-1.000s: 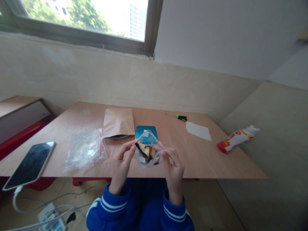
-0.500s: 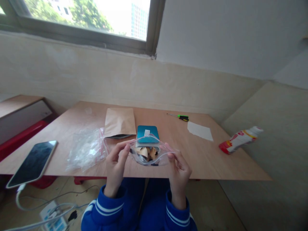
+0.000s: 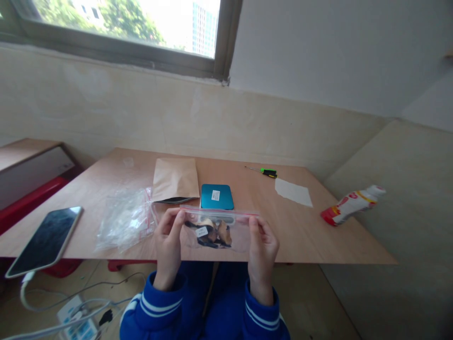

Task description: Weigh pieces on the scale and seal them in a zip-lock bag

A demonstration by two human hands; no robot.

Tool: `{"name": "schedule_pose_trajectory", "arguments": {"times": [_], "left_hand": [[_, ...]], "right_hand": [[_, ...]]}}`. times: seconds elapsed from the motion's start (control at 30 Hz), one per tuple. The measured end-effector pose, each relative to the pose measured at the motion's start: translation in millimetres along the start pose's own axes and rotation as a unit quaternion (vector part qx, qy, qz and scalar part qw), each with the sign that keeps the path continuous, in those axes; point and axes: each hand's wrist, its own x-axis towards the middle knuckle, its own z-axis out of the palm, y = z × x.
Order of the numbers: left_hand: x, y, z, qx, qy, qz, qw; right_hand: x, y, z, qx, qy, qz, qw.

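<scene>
A clear zip bag [image 3: 239, 232] with a red seal strip is stretched flat between both my hands, over the near edge of the wooden table [image 3: 318, 236]. Brown and dark pieces [image 3: 210, 233] lie inside it. My left hand [image 3: 169, 236] pinches the bag's left top corner. At the right top corner my right hand [image 3: 262, 243] pinches it too. The bag's mouth looks pressed together along the red strip. Just behind the bag lies a teal box [image 3: 217, 196] with a small white label.
A brown paper pouch [image 3: 175, 180] and a heap of empty clear bags [image 3: 123, 218] lie left of the teal box. A phone [image 3: 44, 241] on a cable rests at the left edge. A green-handled screwdriver [image 3: 264, 172], white paper [image 3: 293, 192] and a red-white bottle [image 3: 350, 204] lie to the right.
The bag's mouth was held wide open; my hands have moved apart and pulled it flat, so the red strip now runs straight between them.
</scene>
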Motion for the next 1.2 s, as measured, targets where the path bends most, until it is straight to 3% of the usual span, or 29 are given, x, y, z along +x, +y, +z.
{"name": "schedule_pose_trajectory", "arguments": {"times": [0.17,0.33,0.5,0.8,1.1,1.2], "left_hand": [[-2,0,2.9,0.028,0.018,0.032,0.999],[-4,-1,4.1,0.044,0.019,0.021,0.999],[-2,0,3.8,0.044,-0.022,-0.002,0.999],[0,-3,1.3,0.031,-0.032,-0.029,0.999],[5,-3,-12.9,0.082,-0.053,-0.03,0.995],[4,-4,-12.1,0.084,-0.036,-0.029,0.995]], "right_hand": [[-1,0,4,0.032,0.022,-0.028,0.999],[-2,2,6,0.034,0.031,-0.023,0.999],[1,9,4,0.007,0.009,0.004,1.0],[5,14,1,-0.042,-0.027,0.034,0.998],[3,21,3,-0.088,-0.014,-0.027,0.996],[2,22,2,-0.084,-0.004,-0.032,0.996]]}}
